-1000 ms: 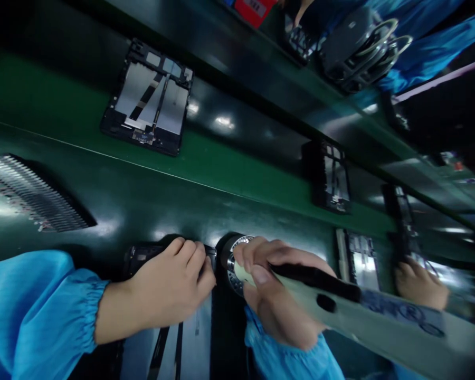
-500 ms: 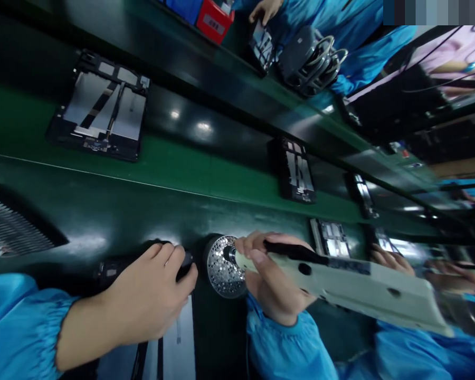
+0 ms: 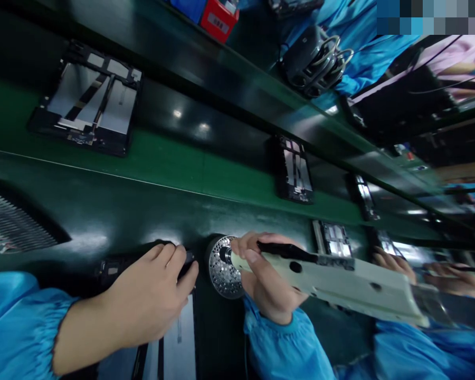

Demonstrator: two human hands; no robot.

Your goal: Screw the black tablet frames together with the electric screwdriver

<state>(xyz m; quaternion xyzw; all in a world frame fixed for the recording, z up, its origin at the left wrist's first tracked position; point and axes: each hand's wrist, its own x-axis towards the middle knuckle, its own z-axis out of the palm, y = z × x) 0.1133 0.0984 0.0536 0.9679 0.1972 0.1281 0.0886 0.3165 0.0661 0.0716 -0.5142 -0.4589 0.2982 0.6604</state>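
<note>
Our left hand [image 3: 150, 295] lies fingers down on the top edge of the opened tablet [image 3: 170, 338], pressing it to the bench [image 3: 114, 211], while our right hand [image 3: 267, 277] is clenched around the pale electric screwdriver [image 3: 340, 282], its tip over the round screw dish [image 3: 222, 266] just right of the tablet. To do this well we judge that the tip should meet one screw squarely, the driver held steady, and the left hand should hold the tablet flat. More tablets [image 3: 85, 111] lie on the green belt [image 3: 206, 169] beyond the dish.
</note>
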